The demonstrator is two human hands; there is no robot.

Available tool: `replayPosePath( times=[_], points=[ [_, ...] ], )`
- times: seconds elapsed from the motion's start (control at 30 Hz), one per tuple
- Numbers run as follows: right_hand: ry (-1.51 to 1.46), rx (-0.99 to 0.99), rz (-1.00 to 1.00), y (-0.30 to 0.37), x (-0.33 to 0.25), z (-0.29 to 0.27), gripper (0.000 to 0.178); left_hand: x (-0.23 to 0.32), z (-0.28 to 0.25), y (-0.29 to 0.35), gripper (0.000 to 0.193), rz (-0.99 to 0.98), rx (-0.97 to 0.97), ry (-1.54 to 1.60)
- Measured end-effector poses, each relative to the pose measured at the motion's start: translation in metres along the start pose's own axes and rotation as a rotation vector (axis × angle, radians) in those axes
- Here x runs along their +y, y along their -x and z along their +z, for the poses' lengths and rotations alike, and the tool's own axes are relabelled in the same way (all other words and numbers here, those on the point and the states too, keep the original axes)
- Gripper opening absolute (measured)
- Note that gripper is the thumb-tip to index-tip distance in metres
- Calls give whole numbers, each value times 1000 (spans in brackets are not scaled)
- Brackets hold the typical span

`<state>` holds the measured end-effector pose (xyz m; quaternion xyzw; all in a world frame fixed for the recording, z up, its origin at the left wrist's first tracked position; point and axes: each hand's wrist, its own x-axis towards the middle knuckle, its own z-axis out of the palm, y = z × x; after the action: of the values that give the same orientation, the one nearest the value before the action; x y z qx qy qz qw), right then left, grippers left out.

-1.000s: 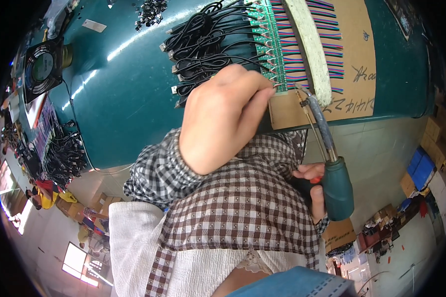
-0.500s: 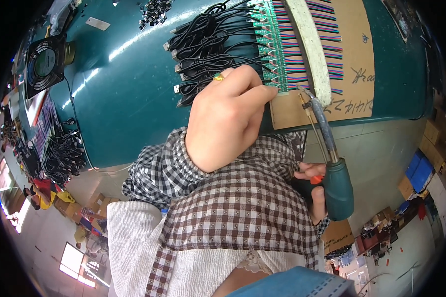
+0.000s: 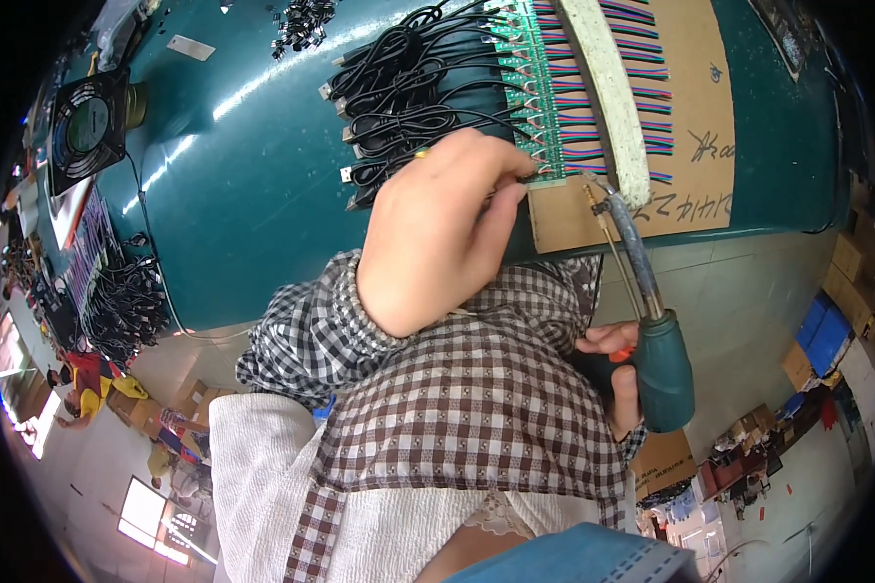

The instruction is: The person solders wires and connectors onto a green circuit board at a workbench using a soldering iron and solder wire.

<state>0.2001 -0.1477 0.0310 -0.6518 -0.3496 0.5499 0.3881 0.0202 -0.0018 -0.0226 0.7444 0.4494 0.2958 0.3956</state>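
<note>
Clock = whole view, 12 at the top edge.

Left hand (image 3: 433, 228): just on the 12 side of centre, back up, yellow ring on one finger. Thumb and index converge at the 6 o'clock end of the green circuit boards (image 3: 527, 87). Can't tell if they grip a wire or only touch; contact is partly behind the finger.

Right hand (image 3: 625, 396): 4 o'clock, wrapped round the green handle of the soldering gun (image 3: 665, 374), firm hold, most of the palm hidden behind it. Red trigger (image 3: 621, 355) shows by the fingers. Bent metal stem runs toward 12, thin brass-coloured tube (image 3: 612, 241) beside it. Tip ends at 2 o'clock, near the last board and just to the 3 side of the left fingertips, apart from them. Contact with the wires: can't tell.

Boards sit at 1 o'clock, in a column. Black cables (image 3: 394, 83) lead off their 9 side, coiled, metal plugs toward 9. Coloured wires (image 3: 649, 94) leave the 3 side, passing under a pale bar (image 3: 605, 92) lying across them. Cardboard (image 3: 702, 87) under the wires, marked by hand, at 2 o'clock.

Rest of the green bench (image 3: 262, 204): square black fan (image 3: 89, 131) standing at 10, flat metal plate (image 3: 191, 47) between 10 and 11, pile of small black parts (image 3: 303, 24) at 11, heap of dark cables (image 3: 122, 309) at 9.
</note>
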Motion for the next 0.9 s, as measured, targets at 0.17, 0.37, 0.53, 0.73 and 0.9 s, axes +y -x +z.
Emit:
replayPosePath(
  times=[0.17, 0.37, 0.53, 0.73, 0.9],
  points=[
    [-29, 17, -11, -1, -1, 2, 42, 3, -4, -4, 17, -86, -25, -57],
    [-16, 18, 8, 0, -2, 1, 43, -4, 0, -8, 15, 187, 52, -149],
    [-19, 34, 2, 0, 0, 2, 44, 9, -5, -6, 13, -117, -15, 64],
    [-3, 35, -11, -2, -1, 1, 45, 3, 1, -7, 14, 12, 44, -155],
    [4, 49, -14, -1, -6, 2, 45, 3, 1, -7, 15, 89, 49, -91]
  ],
)
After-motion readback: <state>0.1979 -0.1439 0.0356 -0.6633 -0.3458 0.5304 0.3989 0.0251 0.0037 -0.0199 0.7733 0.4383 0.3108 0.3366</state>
